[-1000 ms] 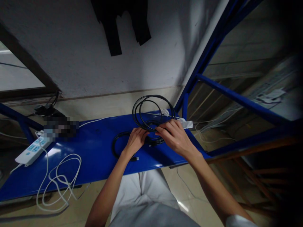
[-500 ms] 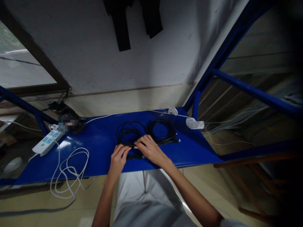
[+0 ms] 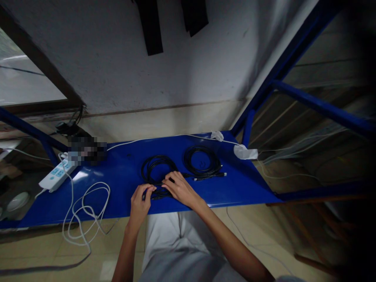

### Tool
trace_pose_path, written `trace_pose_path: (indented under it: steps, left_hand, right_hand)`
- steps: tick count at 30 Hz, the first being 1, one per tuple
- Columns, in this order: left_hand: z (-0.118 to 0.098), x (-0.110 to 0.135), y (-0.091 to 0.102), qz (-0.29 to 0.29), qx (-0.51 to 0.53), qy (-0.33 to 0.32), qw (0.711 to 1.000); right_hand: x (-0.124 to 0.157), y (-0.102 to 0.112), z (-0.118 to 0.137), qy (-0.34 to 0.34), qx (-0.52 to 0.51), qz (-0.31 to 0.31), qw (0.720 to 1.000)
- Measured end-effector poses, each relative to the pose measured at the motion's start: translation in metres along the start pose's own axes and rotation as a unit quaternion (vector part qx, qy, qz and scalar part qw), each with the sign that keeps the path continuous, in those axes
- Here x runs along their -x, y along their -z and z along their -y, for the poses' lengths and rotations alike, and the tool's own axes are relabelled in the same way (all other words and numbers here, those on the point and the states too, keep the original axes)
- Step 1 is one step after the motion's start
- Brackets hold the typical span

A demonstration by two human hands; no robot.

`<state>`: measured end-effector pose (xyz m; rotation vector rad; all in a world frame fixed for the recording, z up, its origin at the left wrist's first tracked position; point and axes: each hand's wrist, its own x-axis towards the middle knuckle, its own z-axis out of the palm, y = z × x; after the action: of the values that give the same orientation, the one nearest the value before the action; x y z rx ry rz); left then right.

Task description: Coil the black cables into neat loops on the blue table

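Observation:
A coil of black cable (image 3: 143,171) lies on the blue table (image 3: 123,172), right in front of both hands. My left hand (image 3: 141,199) is at the coil's near left side, thumb and forefinger pinched together; what is between them is too small to make out. Across from it, my right hand (image 3: 179,188) has its fingers closed on the near side of the cable coil. More black cable and a plug end lie beneath and between the hands, partly hidden. Beside it on the right rests a second black cable coil (image 3: 217,162), its connector (image 3: 221,174) pointing right.
A white power strip (image 3: 55,176) sits at the table's left, near a dark pixelated object. Loose white cord (image 3: 94,186) hangs over the front edge. White crumpled pieces (image 3: 245,152) lie at the back right by a thin white cable. Blue frame bars (image 3: 249,129) rise at both sides.
The left coil's loops have drawn closer together. My hands have come slightly apart, the left one moving left and toward me. The view has shifted a little.

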<state>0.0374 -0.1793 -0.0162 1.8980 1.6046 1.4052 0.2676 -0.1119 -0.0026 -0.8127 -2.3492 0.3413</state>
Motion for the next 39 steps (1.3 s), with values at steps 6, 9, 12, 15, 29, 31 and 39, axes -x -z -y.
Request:
trace_pose_path:
  steps: [6, 9, 12, 15, 29, 31, 39]
  left_hand:
    - [0.013, -0.029, 0.008, -0.129, 0.006, 0.088, 0.988]
    - [0.031, -0.057, 0.015, -0.128, -0.027, 0.116, 0.985]
    - [0.056, -0.081, 0.021, -0.099, -0.076, 0.105, 0.987]
    - [0.08, -0.094, 0.024, -0.079, -0.126, 0.088, 0.985]
    - [0.085, -0.091, 0.022, -0.121, -0.194, 0.026, 0.973]
    - [0.082, -0.091, 0.022, -0.124, -0.192, 0.029, 0.973]
    - [0.065, -0.092, 0.025, -0.128, -0.15, 0.018, 0.98]
  right_hand:
    - [-0.001, 0.001, 0.002, -0.01, -0.053, -0.044, 0.998]
    - [0.005, 0.007, 0.0, -0.04, -0.068, -0.104, 0.991]
    - [0.022, 0.021, -0.008, -0.087, -0.046, -0.161, 0.982]
    - [0.049, 0.041, -0.024, -0.137, 0.009, -0.208, 0.968]
    - [0.065, 0.107, -0.111, -0.204, 0.19, -0.06, 0.958]
    - [0.057, 0.108, -0.117, -0.213, 0.194, -0.005, 0.957]
    - [0.033, 0.112, -0.105, -0.215, 0.054, 0.011, 0.975]
